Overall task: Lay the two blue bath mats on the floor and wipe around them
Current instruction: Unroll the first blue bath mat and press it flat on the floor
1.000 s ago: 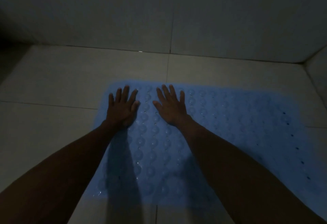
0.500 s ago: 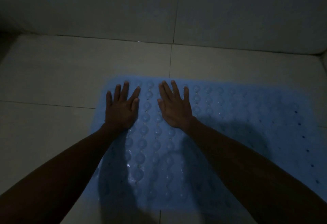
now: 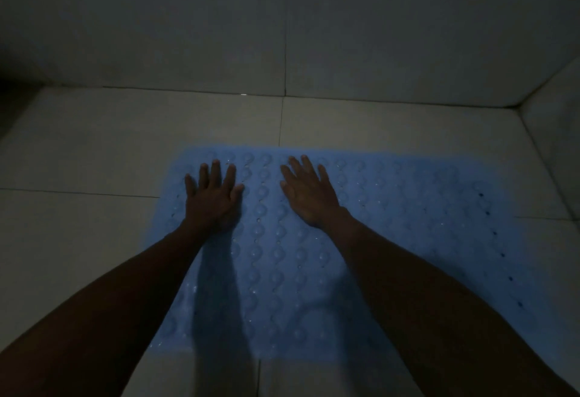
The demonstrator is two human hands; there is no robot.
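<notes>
- Both palms are down on the blue bath mat [image 3: 392, 224], which lies flat on the pale floor tiles [image 3: 94, 233], its far edge near the wall [image 3: 408, 35] and its right end reaching toward the corner.
- The left hand [image 3: 213, 200] is spread wide, fingers fanned, flat on the mat's far-left area.
- The right hand [image 3: 309, 197] is flat too, fingers open though held closer together, and it points slightly leftward.
- The change over the last second is small: the hands slid a touch closer together half a second ago, and now they sit a little wider apart again. It looks like a smoothing, pressing stroke.
- The mat itself has not shifted against the tile joints; most of what seems to move is the head camera tilting.
- My read is that this mat is placed and is being pressed so its suction bumps grip the tile.
- Only one mat is in view, and no cloth shows, so the second mat and the wiping appear to be ahead.
- The light is dim; whether the floor is wet cannot be told.
</notes>
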